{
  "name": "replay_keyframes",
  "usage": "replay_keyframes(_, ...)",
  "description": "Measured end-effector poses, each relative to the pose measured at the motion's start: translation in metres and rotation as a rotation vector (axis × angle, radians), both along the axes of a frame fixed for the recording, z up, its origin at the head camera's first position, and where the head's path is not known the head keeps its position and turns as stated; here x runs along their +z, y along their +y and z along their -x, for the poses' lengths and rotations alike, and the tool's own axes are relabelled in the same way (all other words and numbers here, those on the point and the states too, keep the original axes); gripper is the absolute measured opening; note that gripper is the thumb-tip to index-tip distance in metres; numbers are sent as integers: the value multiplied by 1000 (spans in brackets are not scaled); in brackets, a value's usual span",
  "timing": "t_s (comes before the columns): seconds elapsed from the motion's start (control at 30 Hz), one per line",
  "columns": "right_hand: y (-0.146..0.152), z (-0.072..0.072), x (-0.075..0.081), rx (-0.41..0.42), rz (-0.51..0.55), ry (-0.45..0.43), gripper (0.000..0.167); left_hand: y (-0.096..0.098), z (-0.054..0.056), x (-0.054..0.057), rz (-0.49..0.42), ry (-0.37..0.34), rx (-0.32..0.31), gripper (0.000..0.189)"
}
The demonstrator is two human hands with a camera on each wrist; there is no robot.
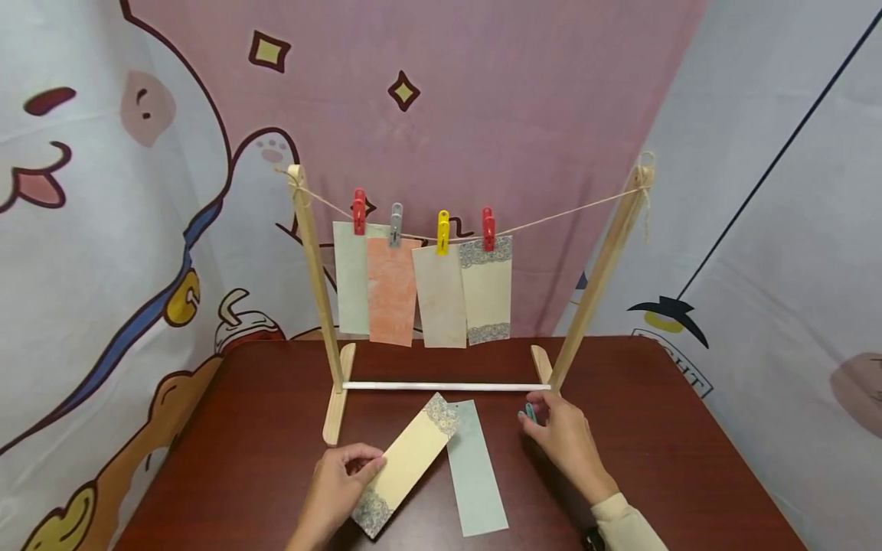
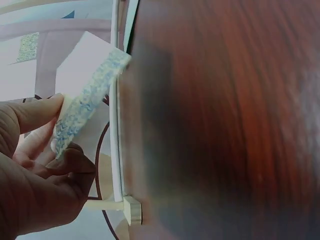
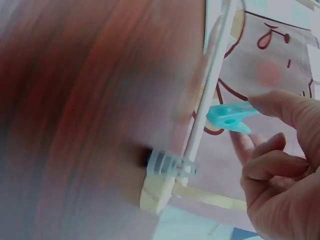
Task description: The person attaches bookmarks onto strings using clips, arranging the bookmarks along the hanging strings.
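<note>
My left hand [image 1: 338,484] pinches the edge of a cream card [image 1: 411,463] with grey lace bands at its ends. The card is tilted, its upper corner overlapping a pale blue-green card [image 1: 477,474] that lies on the table. In the left wrist view, thumb and fingers grip the card [image 2: 92,95] near its patterned end. By the rack's right foot, my right hand [image 1: 570,442] holds a small teal clothespin [image 3: 231,116] between thumb and finger. A translucent grey clothespin [image 3: 172,164] is beside that foot in the right wrist view.
A wooden rack [image 1: 319,283] with a white crossbar [image 1: 441,386] stands on the dark red table [image 1: 255,428]. Along its twine [image 1: 572,208] hang several cards, including an orange card [image 1: 391,295], under red, grey and yellow clothespins. A cartoon-printed curtain [image 1: 517,92] hangs behind.
</note>
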State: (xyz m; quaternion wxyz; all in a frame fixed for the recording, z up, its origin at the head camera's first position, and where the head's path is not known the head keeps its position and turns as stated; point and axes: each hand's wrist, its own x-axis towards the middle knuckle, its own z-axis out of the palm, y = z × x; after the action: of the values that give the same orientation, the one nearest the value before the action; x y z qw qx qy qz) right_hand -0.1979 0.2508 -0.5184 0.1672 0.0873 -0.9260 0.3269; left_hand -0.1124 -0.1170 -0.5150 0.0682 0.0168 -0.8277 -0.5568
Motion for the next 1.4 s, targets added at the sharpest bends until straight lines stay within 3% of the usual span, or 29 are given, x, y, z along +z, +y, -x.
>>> replay_keyframes(0.17, -1, -2, 11, -32, 155, -36, 26, 6, 0, 3, -151, 39, -37, 15)
replay_keyframes(0.3, -2, -1, 21, -44, 259, -63, 27, 14, 2, 7, -263, 25, -90, 10)
replay_keyframes(0.5, -2, 1, 34, -31, 316, -55, 27, 32, 8, 11, -353, -1, -141, 7)
replay_keyframes(0.73, 0, 3, 44, -8, 361, -27, 22, 49, 13, 12, -368, 89, -185, 8)
replay_keyframes(1.07, 5, 10, 58, 23, 528, 114, 21, 65, 22, 24, -392, 35, -180, 10)
replay_keyframes(1.2, 3, 11, 73, 3, 563, 134, 21, 71, 27, 31, -393, 34, -197, 10)
replay_keyframes(1.4, -8, 0, 115, 7, 569, 157, 17, 82, 32, 37, -414, -1, -194, 11)
